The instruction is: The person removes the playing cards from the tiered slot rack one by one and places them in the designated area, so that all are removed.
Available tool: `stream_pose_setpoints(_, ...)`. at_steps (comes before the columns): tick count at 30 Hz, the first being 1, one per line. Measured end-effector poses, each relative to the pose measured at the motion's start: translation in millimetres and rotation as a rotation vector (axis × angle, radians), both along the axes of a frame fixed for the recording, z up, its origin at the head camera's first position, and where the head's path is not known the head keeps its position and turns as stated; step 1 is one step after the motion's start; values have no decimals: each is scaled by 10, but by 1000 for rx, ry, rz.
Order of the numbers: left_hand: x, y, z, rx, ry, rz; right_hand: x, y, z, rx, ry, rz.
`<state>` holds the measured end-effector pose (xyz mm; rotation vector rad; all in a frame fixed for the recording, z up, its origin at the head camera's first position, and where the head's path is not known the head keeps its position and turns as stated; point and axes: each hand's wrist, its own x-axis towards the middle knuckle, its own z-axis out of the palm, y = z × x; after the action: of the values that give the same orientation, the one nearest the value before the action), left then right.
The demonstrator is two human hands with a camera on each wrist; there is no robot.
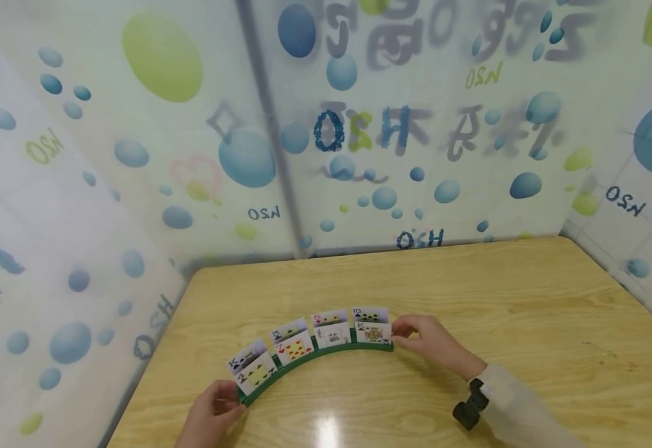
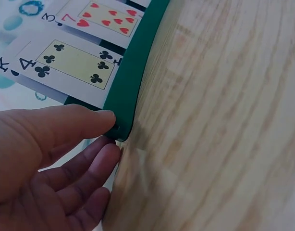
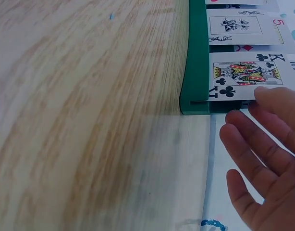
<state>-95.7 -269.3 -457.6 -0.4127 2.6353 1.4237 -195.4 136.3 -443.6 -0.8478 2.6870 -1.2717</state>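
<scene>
A curved green card holder (image 1: 316, 355) stands on the table with two rows of playing cards. Its front row has a four of clubs (image 2: 73, 65), a seven of hearts (image 1: 295, 348), a joker (image 3: 239, 26) and a king of clubs (image 3: 243, 74). Behind them rise a king (image 1: 246, 357), a three (image 1: 289, 330), a five of diamonds (image 1: 330, 318) and a ten (image 1: 369, 314), partly hidden. My left hand (image 1: 212, 407) pinches the holder's left end, thumb on its green front. At the other end, my right hand (image 1: 423, 339) pinches the king of clubs by its outer edge, thumb in front.
The wooden table (image 1: 443, 280) spreads around the holder, its far edge meeting a wall (image 1: 471, 186) printed with blue and green drops. Another printed wall (image 1: 91, 218) runs along the left side. A black wrist device (image 1: 471, 404) sits on the right sleeve.
</scene>
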Motion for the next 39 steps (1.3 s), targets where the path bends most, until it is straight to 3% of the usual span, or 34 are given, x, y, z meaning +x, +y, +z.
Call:
stream_pose_setpoints(11,-23,16,18,-16,-34,-22,-25,-22,20,18,-30,13)
stream_pose_setpoints(22,-27,16,17,-13,-40,-48,-46,-41,-2,17,4,36)
stream_pose_setpoints(39,-48,6,-10,-13,-51,-49,-31,-43,26,22,-30,7)
